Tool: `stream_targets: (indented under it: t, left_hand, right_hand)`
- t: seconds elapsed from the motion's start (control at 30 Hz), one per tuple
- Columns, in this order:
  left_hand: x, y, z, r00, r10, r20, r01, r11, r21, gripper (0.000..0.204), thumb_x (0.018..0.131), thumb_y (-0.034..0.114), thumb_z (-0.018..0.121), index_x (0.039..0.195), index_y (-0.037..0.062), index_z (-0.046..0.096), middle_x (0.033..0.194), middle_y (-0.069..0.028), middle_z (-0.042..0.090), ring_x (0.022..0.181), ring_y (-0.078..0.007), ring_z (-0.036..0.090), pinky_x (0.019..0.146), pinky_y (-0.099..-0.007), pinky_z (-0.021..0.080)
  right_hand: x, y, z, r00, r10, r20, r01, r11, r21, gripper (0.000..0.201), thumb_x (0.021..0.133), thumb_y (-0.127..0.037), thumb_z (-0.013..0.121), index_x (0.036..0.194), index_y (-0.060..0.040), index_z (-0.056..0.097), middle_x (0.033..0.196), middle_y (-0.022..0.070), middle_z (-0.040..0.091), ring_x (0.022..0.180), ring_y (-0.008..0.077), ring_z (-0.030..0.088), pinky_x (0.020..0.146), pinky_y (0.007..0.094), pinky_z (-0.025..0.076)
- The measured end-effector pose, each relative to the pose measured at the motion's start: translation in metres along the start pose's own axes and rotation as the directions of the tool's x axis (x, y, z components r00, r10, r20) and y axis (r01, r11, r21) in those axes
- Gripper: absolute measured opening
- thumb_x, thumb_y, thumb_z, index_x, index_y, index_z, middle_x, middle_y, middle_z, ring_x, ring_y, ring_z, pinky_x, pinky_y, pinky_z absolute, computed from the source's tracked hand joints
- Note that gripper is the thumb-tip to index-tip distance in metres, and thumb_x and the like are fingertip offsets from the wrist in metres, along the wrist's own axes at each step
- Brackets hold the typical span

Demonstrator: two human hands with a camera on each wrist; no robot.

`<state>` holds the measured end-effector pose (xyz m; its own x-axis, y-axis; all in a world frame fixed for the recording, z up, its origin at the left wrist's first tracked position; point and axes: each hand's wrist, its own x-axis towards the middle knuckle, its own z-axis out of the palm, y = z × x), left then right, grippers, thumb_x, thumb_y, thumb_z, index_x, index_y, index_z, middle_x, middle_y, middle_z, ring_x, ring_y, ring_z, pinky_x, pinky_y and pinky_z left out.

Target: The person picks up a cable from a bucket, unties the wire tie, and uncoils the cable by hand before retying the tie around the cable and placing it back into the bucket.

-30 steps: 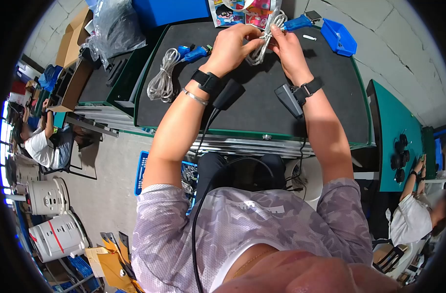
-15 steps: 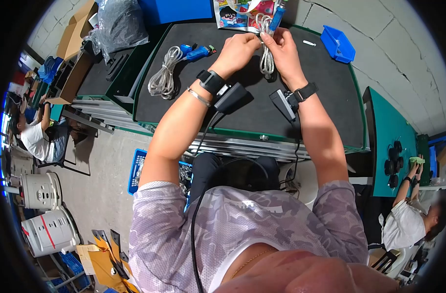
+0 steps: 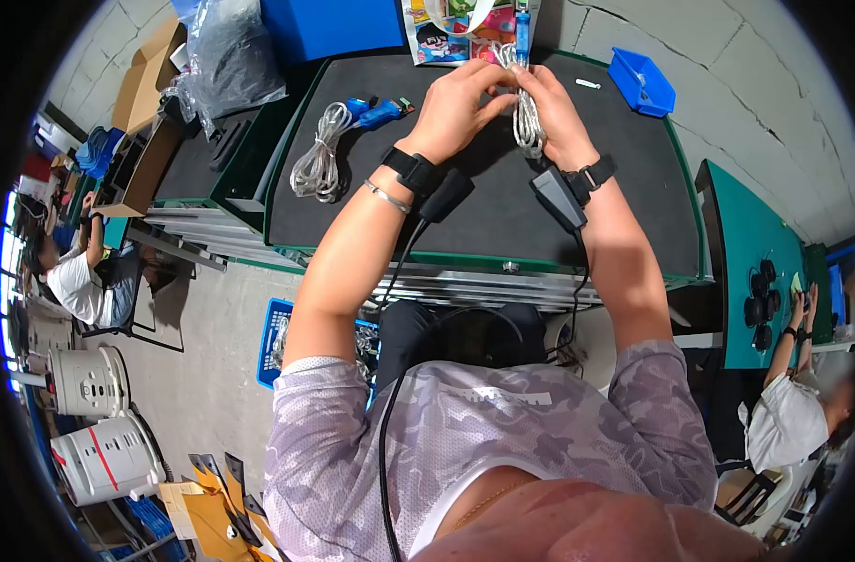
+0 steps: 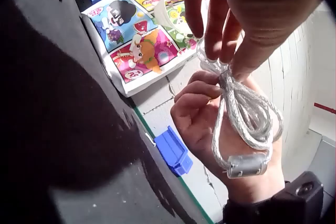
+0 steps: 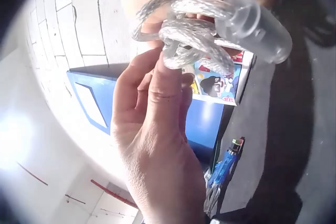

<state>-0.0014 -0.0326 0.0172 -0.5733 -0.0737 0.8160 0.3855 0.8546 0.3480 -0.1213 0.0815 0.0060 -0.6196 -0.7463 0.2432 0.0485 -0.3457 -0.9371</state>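
Note:
A coiled translucent silver cable (image 3: 526, 117) is held up over the black mat (image 3: 483, 215) between both hands. My left hand (image 3: 496, 86) pinches the top of the coil (image 4: 247, 113) with its fingertips (image 4: 231, 50). My right hand (image 3: 532, 82) grips the same bundle, and the loops lie against its palm (image 4: 202, 124). A clear ferrite bead (image 4: 247, 165) sits at the coil's lower end. The cable's blue connector (image 3: 522, 23) points up past the hands. In the right wrist view my left hand's fingers (image 5: 157, 82) close on the loops (image 5: 194, 29) beside the bead (image 5: 260, 27).
A second coiled cable (image 3: 317, 161) with blue connectors (image 3: 376, 112) lies on the mat's left part. A blue bin (image 3: 641, 80) stands at the far right corner and a colourful cartoon bag (image 3: 446, 28) at the back edge. Other people sit at both sides.
The coil has turned from lying sideways to hanging upright between the hands, and its blue connector has swung from pointing right to pointing up. Both hands keep their hold.

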Motion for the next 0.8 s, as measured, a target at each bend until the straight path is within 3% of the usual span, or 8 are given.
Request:
stream_targets:
  t: [0.33,0.4,0.43,0.47,0.5,0.53,0.7,0.8]
  left_hand:
    - [-0.001,-0.006,0.0,0.998,-0.024,-0.05,0.031,0.989,0.143,0.014,0.086,0.015,0.066,0.096,0.0061,0.065,0.083,-0.0099,0.064,0.07,-0.025,0.063,0.062,-0.0342,0.05]
    - [-0.002,-0.003,0.002,0.94,-0.339,0.048,0.341,0.94,-0.032,0.015,0.091,0.02,0.061,0.092,0.0049,0.065,0.08,-0.0065,0.063,0.068,-0.0168,0.06,0.064,-0.03,0.049]
    - [-0.002,-0.007,0.003,0.94,-0.337,0.049,0.338,0.94,-0.032,0.015,0.091,0.02,0.061,0.092,0.0049,0.065,0.08,-0.0065,0.063,0.068,-0.0168,0.06,0.064,-0.03,0.049]
    - [-0.001,-0.007,0.002,0.834,-0.5,0.232,0.55,0.725,-0.414,0.017,0.092,0.021,0.06,0.09,0.0052,0.064,0.079,-0.0035,0.061,0.069,-0.0131,0.058,0.067,-0.0275,0.048]
    - [0.0,-0.007,0.002,0.703,-0.54,0.463,0.681,0.323,-0.657,0.018,0.093,0.023,0.058,0.088,0.0055,0.063,0.078,-0.0005,0.059,0.069,-0.0093,0.055,0.069,-0.0249,0.047]
    - [-0.002,-0.005,0.001,0.659,-0.541,0.522,0.698,0.182,-0.693,0.017,0.093,0.022,0.058,0.087,0.0068,0.062,0.079,0.0036,0.056,0.072,-0.0071,0.053,0.074,-0.0226,0.045]
    - [-0.002,-0.006,0.003,0.7,-0.514,0.495,0.662,0.209,-0.719,0.017,0.093,0.021,0.058,0.09,0.0054,0.062,0.079,0.003,0.057,0.072,-0.0079,0.053,0.074,-0.0233,0.046]
    - [-0.002,-0.001,0.004,0.812,-0.473,0.342,0.556,0.448,-0.7,0.019,0.093,0.021,0.06,0.091,0.0023,0.063,0.078,-0.0003,0.06,0.072,-0.01,0.057,0.07,-0.0261,0.047]
  right_hand:
    - [0.001,0.005,0.001,0.998,0.01,0.054,-0.011,1.0,0.023,0.031,0.096,-0.028,0.057,0.11,-0.0017,0.052,0.097,0.0031,0.06,0.088,0.0083,0.057,0.074,0.0226,0.045]
    - [0.0,0.002,0.007,0.997,-0.038,0.062,0.035,0.998,0.05,0.03,0.096,-0.027,0.057,0.109,-0.0015,0.05,0.094,0.0043,0.061,0.082,0.0099,0.059,0.07,0.0235,0.047]
    - [-0.002,0.0,0.009,0.994,-0.087,0.067,0.082,0.994,0.075,0.03,0.096,-0.027,0.057,0.108,-0.0014,0.047,0.09,0.0056,0.061,0.077,0.0115,0.062,0.066,0.0243,0.049]
    - [-0.004,-0.005,0.009,0.986,-0.089,0.138,0.071,0.989,0.129,0.03,0.096,-0.026,0.057,0.107,-0.0012,0.043,0.085,0.0077,0.061,0.067,0.0146,0.064,0.06,0.0276,0.052]
    - [-0.005,-0.005,0.008,0.987,-0.089,0.136,0.072,0.989,0.126,0.03,0.096,-0.026,0.057,0.107,-0.0012,0.043,0.085,0.0077,0.061,0.067,0.0146,0.064,0.06,0.0276,0.052]
    - [-0.006,-0.006,0.008,0.986,-0.105,0.127,0.092,0.99,0.109,0.031,0.096,-0.025,0.058,0.108,-0.0009,0.043,0.087,0.0078,0.061,0.065,0.015,0.063,0.058,0.0289,0.053]
    - [-0.005,-0.009,0.007,0.979,-0.159,0.128,0.148,0.984,0.096,0.031,0.095,-0.023,0.059,0.111,-0.0013,0.044,0.094,0.0078,0.059,0.07,0.0137,0.063,0.063,0.0285,0.053]
    - [-0.001,-0.005,0.003,0.982,-0.164,0.093,0.152,0.981,0.12,0.031,0.095,-0.023,0.06,0.113,-0.0015,0.046,0.098,0.0066,0.058,0.08,0.0109,0.061,0.07,0.0254,0.05]
